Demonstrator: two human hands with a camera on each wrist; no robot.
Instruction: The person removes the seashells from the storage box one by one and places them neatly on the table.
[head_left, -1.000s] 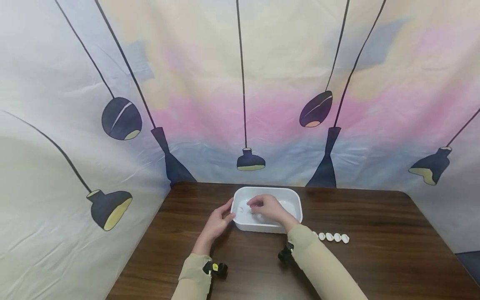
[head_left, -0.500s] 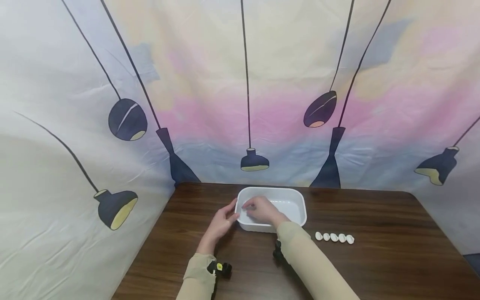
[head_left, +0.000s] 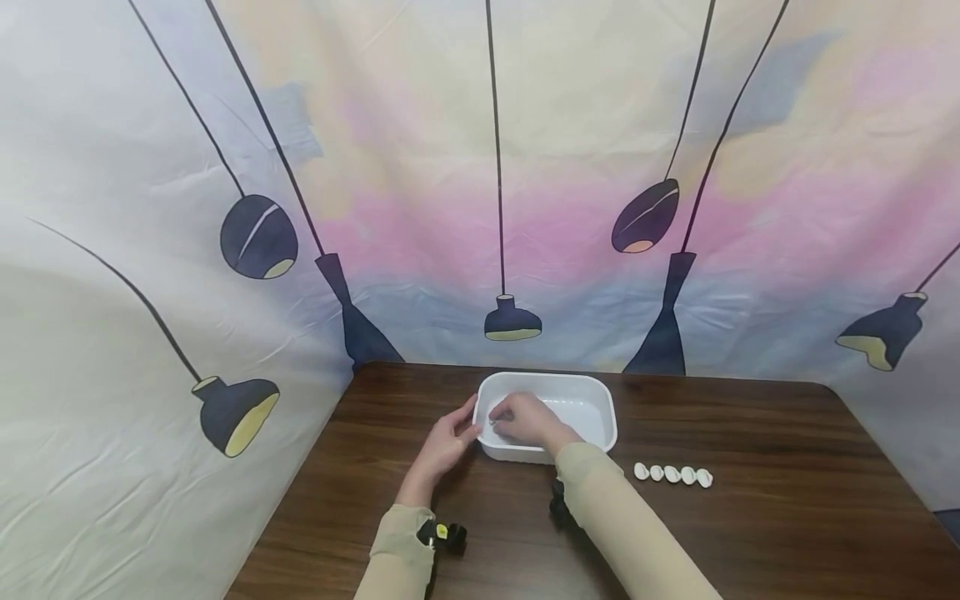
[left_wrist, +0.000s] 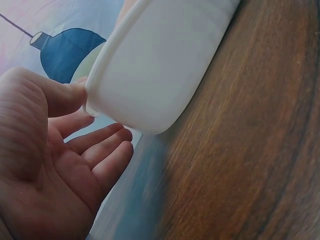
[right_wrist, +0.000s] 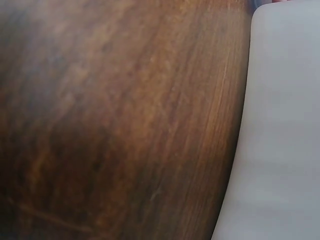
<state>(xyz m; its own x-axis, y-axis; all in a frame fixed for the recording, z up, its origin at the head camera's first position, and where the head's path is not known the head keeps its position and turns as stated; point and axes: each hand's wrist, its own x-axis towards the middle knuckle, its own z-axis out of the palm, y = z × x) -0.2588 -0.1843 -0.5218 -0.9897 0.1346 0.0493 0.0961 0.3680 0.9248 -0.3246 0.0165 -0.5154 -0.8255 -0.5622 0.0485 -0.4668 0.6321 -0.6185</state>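
Reaching in over the near rim from about 5 o'clock, the right hand (head_left: 527, 419) has slid to the 9 o'clock end of the white tray (head_left: 517, 454); a second ago I had it nearer the middle, with a small white piece (head_left: 492, 423) lying apart from the fingertips. Now that piece shows right at them. For the work in hand I read this as the taking-hold step, not finished yet. Can't tell from my feeds whether the right fingers pinch the piece or only touch it; they're bent, aimed at 9 o'clock, back of the hand up. My right wrist view gives mostly worktop (head_left: 772, 475) and tray wall.

The left hand (head_left: 444, 444) hasn't really moved: at the tray's 9 o'clock end, thumb and forefinger lightly holding the rim, other fingers loosely bent by the end wall. The left forearm comes up from 7 o'clock. Tray sits on the worktop, toward its 12 o'clock edge.

A row of five white pieces (head_left: 672, 475) lies at the tray's 4 o'clock, no shift that I see; its leftmost piece, part hidden by the sleeve (head_left: 630, 517) a second ago, is in full view.
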